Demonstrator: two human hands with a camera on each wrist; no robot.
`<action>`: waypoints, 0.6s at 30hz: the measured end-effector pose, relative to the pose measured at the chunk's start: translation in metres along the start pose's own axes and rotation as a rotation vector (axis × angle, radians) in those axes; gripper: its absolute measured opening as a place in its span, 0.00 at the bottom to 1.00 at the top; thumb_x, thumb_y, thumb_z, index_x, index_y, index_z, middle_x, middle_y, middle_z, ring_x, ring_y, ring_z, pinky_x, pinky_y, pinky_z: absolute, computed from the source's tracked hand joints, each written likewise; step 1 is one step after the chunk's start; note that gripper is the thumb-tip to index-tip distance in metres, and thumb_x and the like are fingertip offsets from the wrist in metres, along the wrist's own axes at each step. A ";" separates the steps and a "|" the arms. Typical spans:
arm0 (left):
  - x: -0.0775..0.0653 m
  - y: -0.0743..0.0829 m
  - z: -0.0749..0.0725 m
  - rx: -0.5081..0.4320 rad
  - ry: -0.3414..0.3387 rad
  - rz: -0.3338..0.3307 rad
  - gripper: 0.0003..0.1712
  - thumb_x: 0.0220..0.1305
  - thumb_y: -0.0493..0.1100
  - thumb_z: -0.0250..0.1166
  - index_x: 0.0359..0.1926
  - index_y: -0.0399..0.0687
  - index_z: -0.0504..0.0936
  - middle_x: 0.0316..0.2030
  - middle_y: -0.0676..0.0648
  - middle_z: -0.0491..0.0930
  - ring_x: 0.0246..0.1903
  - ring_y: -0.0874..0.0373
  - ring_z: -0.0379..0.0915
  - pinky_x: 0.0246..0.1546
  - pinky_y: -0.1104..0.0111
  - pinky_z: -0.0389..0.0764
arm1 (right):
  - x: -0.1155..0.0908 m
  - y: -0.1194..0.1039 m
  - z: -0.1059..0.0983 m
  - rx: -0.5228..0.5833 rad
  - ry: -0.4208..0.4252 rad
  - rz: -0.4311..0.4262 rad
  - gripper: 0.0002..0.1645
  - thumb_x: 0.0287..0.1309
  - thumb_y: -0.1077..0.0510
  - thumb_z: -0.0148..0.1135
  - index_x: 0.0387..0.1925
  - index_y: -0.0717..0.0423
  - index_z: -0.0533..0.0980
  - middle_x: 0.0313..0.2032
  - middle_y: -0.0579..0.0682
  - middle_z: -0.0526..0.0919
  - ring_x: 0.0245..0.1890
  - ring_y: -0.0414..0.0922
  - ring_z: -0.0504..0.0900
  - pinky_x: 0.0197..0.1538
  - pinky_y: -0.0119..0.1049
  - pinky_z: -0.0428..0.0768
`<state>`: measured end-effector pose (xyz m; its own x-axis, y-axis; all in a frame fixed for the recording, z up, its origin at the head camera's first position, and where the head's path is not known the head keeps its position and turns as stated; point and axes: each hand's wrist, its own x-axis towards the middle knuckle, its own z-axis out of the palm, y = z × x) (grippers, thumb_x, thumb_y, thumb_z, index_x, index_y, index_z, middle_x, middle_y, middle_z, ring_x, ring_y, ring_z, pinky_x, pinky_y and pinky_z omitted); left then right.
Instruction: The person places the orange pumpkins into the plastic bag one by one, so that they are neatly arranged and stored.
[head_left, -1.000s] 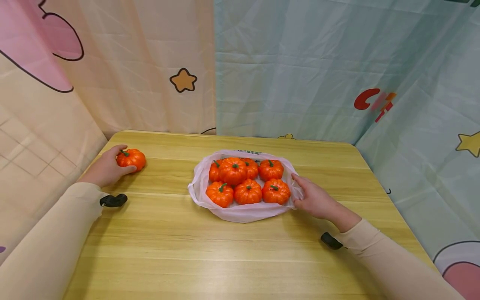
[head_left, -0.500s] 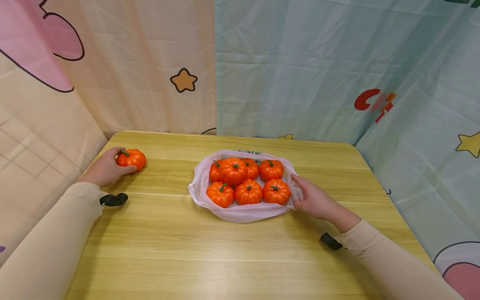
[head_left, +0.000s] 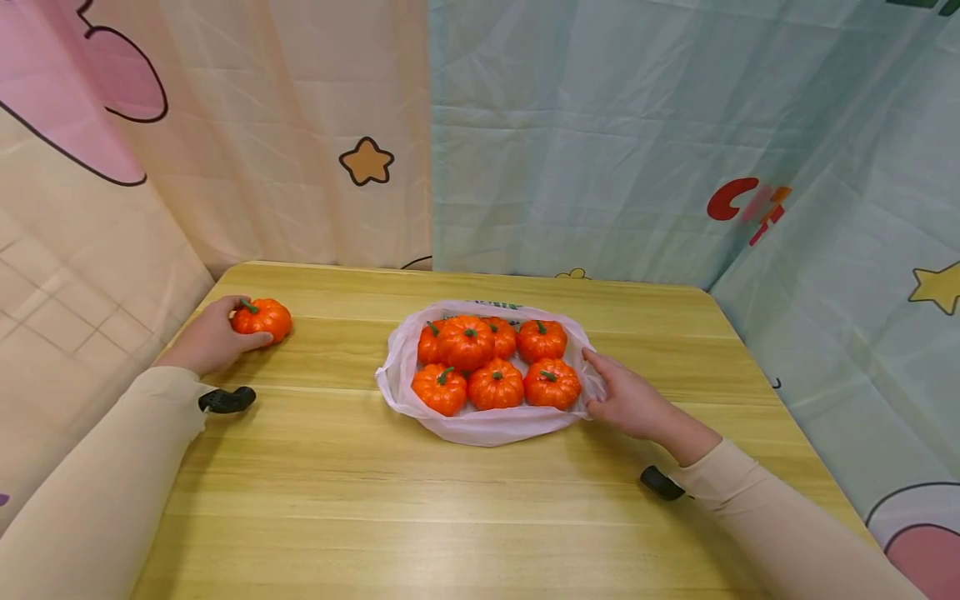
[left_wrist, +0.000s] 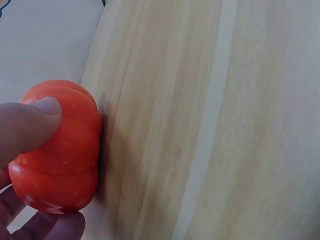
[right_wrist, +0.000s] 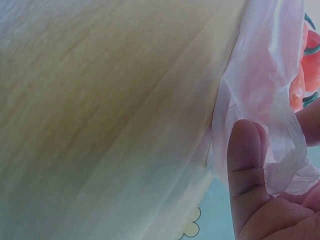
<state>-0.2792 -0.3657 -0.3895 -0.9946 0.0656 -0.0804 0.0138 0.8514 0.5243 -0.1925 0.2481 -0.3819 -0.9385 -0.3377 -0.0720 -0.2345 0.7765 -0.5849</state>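
At the table's far left, my left hand (head_left: 208, 340) grips a small orange pumpkin (head_left: 272, 320) with a green stem. The left wrist view shows the thumb pressed on one side of the pumpkin (left_wrist: 75, 155) and fingertips under the other. A whitish plastic bag (head_left: 480, 430) lies in the middle, its mouth spread wide around several more small pumpkins (head_left: 496, 383). My right hand (head_left: 633, 402) holds the bag's right rim. Up close, the thumb (right_wrist: 246, 165) lies outside the thin plastic (right_wrist: 260, 85), with a crumpled fold between it and the other fingers.
The wooden table (head_left: 420, 517) has its back edge along a printed curtain (head_left: 570, 167). Curtains also hang at both sides. A dark strap end (head_left: 227, 401) sticks out at the left cuff, another black piece (head_left: 662, 482) by the right cuff.
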 end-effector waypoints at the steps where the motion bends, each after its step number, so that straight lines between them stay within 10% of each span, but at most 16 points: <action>1: 0.000 0.000 0.000 -0.001 0.001 0.000 0.51 0.71 0.56 0.69 0.74 0.23 0.56 0.69 0.21 0.62 0.63 0.26 0.63 0.68 0.34 0.64 | 0.000 0.000 0.000 -0.001 0.002 -0.001 0.52 0.58 0.66 0.68 0.79 0.73 0.54 0.75 0.75 0.62 0.73 0.70 0.67 0.74 0.66 0.67; 18: -0.003 0.001 0.003 0.000 0.043 -0.002 0.53 0.70 0.56 0.70 0.74 0.20 0.56 0.69 0.17 0.61 0.64 0.23 0.62 0.69 0.31 0.62 | 0.001 0.000 -0.001 0.011 -0.005 0.007 0.53 0.59 0.65 0.68 0.79 0.72 0.53 0.76 0.75 0.61 0.73 0.71 0.67 0.74 0.67 0.67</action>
<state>-0.2757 -0.3629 -0.3912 -0.9981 0.0413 -0.0448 0.0117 0.8514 0.5244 -0.1936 0.2488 -0.3814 -0.9388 -0.3349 -0.0806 -0.2249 0.7731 -0.5931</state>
